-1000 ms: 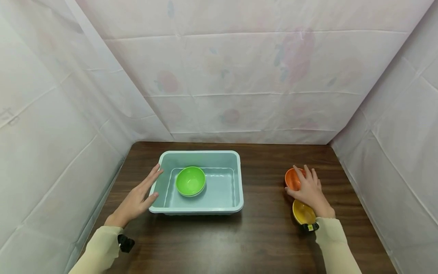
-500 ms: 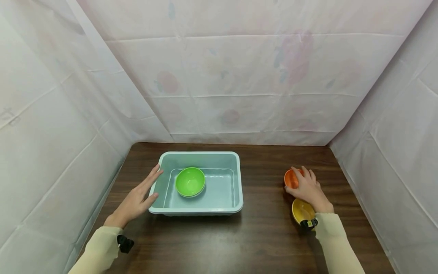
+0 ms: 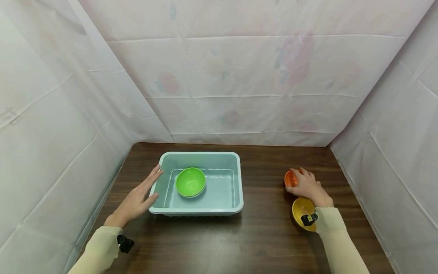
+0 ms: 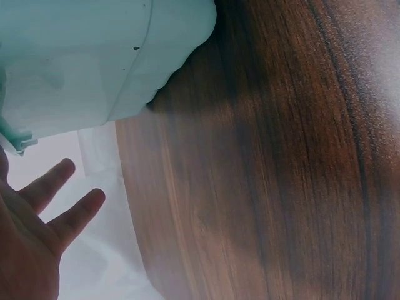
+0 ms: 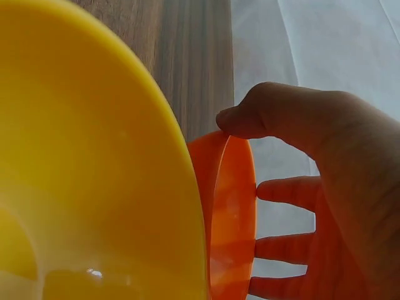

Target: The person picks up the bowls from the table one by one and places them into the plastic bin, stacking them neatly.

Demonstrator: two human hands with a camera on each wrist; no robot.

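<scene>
My right hand [image 3: 307, 187] spans the top of a small orange bowl [image 3: 291, 179] on the right of the table. In the right wrist view its thumb is at the near rim of the orange bowl [image 5: 232, 219], and the other fingertips meet the far rim. Just in front stands a yellow bowl [image 3: 301, 205], under my right wrist and partly hidden by it. My left hand [image 3: 137, 198], fingers straight and spread, is at the left rim of a pale blue-green plastic basin [image 3: 196, 210]. Inside that basin sits a green bowl [image 3: 190, 182].
The dark wooden table [image 3: 219, 243] carries the basin left of centre and the two bowls on the right. White patterned cloth [image 3: 239, 87] hangs behind it, with more cloth along both sides.
My right hand has drawn slightly nearer, its fingers closing in on the orange bowl's rim. My left hand and the basin have stayed put.
</scene>
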